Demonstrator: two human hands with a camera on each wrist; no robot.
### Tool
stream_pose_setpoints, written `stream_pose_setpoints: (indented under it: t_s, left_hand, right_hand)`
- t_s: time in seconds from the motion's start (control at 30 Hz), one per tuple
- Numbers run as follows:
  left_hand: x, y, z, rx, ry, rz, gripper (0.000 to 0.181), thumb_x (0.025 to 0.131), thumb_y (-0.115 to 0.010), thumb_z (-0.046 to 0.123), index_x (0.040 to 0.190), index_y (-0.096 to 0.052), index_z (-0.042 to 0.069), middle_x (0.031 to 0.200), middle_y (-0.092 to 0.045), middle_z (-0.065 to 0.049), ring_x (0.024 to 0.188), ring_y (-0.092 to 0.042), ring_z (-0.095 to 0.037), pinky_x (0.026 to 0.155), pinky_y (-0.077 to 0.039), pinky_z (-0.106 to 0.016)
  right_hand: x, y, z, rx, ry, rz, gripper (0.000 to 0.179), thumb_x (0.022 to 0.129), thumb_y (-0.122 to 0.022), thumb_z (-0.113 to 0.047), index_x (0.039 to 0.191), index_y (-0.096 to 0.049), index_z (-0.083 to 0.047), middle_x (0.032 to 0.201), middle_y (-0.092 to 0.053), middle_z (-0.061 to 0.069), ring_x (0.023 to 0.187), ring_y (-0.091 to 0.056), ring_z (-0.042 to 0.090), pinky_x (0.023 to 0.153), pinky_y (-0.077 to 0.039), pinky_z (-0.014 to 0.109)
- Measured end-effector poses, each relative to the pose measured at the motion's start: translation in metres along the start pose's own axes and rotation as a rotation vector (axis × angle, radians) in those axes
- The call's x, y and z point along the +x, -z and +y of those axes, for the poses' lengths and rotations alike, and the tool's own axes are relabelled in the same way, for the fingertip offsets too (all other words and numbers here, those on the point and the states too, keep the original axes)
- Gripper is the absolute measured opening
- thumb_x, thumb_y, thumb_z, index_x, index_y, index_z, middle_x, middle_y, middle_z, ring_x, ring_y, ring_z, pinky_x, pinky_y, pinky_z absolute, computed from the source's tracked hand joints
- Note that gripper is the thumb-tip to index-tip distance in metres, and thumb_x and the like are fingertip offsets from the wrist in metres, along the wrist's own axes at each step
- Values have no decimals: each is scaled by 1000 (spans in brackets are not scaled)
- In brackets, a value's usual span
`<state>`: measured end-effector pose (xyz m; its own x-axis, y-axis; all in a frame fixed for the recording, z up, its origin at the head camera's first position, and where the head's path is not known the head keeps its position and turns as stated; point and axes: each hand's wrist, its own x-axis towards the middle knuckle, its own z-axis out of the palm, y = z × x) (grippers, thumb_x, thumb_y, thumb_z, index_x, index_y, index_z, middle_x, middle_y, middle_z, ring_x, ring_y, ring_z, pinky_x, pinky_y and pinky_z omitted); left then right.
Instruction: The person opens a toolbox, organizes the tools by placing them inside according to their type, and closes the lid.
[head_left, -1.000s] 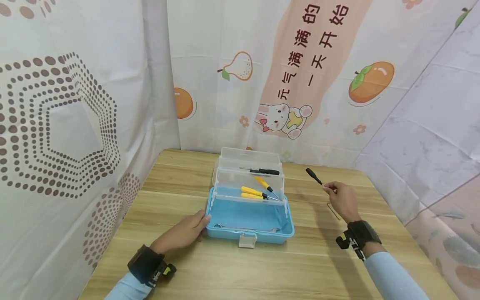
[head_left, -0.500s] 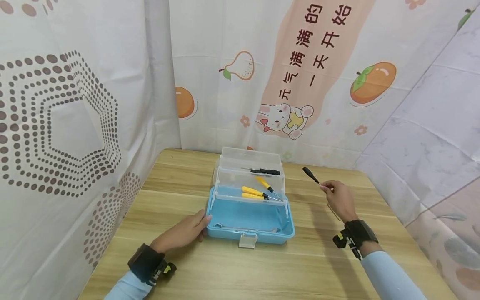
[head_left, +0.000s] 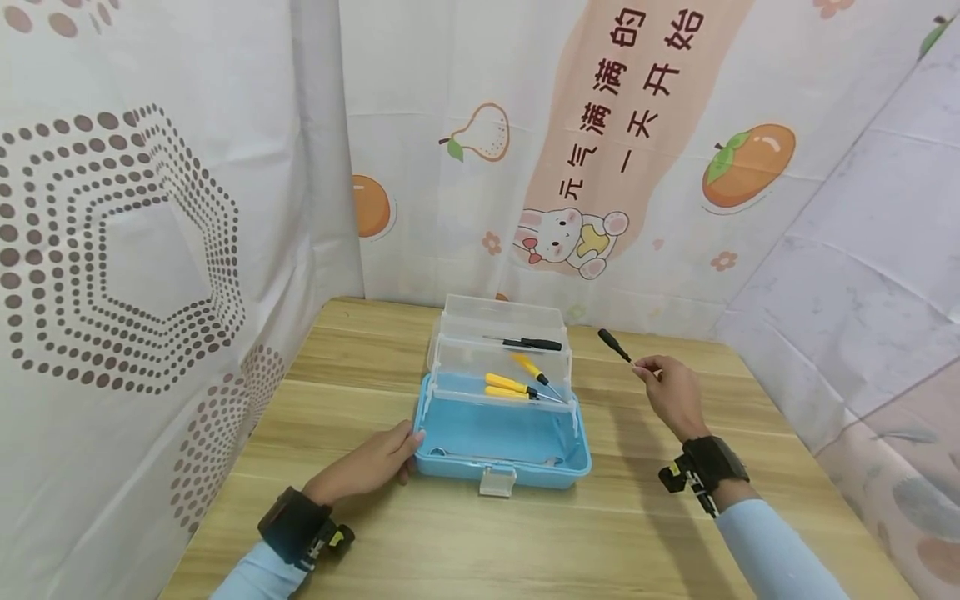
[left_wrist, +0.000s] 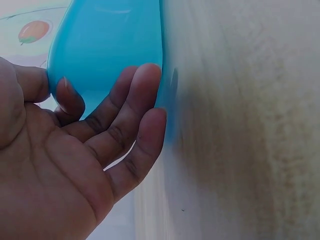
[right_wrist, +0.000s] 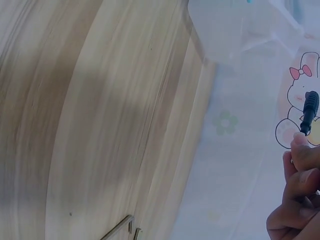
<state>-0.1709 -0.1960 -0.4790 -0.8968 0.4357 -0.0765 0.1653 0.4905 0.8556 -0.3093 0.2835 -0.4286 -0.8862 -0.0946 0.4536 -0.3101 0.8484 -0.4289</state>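
A light-blue toolbox (head_left: 502, 477) with a clear lid and raised clear trays stands open on the wooden table. My left hand (head_left: 375, 462) holds its left wall, thumb over the rim and fingers against the outside; the left wrist view shows the fingers (left_wrist: 145, 92) bent against the blue wall. To the right of the box, above the table, my right hand (head_left: 673, 398) pinches a black-handled screwdriver (head_left: 613, 344) by its shaft, handle pointing up and left. Yellow screwdrivers (head_left: 510, 385) lie in the lower tray and black-handled ones (head_left: 536, 343) in the upper tray.
A wrench (head_left: 495, 457) lies along the front inside the toolbox. On the table (head_left: 420, 542), small L-shaped hex keys (right_wrist: 120, 227) lie below the right hand. Printed curtains (head_left: 420, 250) hang close behind and at both sides of the table. A clear latch (head_left: 497, 482) hangs at the box's front.
My right hand has moved slightly left toward the toolbox, carrying the screwdriver. The left hand stays at the box's left wall. The hex keys are now covered by the right hand in the head view.
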Motion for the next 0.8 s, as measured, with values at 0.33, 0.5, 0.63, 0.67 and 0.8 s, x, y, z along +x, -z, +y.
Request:
stream_pose_setpoints:
  t_s: [0.33,0.5,0.63,0.67,0.8]
  left_hand:
    - [0,0,0,15,-5,1,48,113,-28,48,112,-52,6,85,-61,-7,74,-60,-22,68,-47,-34]
    - [-1,0,1,14,-4,1,47,113,-27,47,110,-52,8,86,-62,-6,74,-61,-20,68,-48,-34]
    - [-2,0,1,9,-4,0,46,113,-28,46,109,-51,7,87,-61,-6,74,-61,-21,68,-47,-34]
    - [-2,0,1,10,-5,-1,46,113,-28,46,109,-51,7,87,-61,-6,74,-61,-21,68,-47,-34]
    - [-2,0,0,15,-3,0,48,113,-28,48,112,-51,6,86,-61,-6,74,-60,-21,68,-47,-35]
  right_hand:
    - [3,-4,-6,21,49,26,12,100,-70,-13,98,-76,-2,84,-70,13,55,-48,18,51,-36,31]
    - [5,-3,-9,13,75,47,10,99,-72,-11,97,-76,-2,84,-69,12,55,-47,17,51,-36,31]
    - [5,-2,-12,15,84,46,11,99,-71,-12,97,-76,-2,85,-69,12,56,-47,17,52,-36,31]
    - [4,-2,-13,16,84,44,11,99,-71,-12,97,-76,-2,86,-69,13,56,-47,17,53,-36,31]
    - [3,-4,-16,12,82,40,12,99,-71,-13,97,-76,-2,87,-69,13,59,-48,18,56,-37,32]
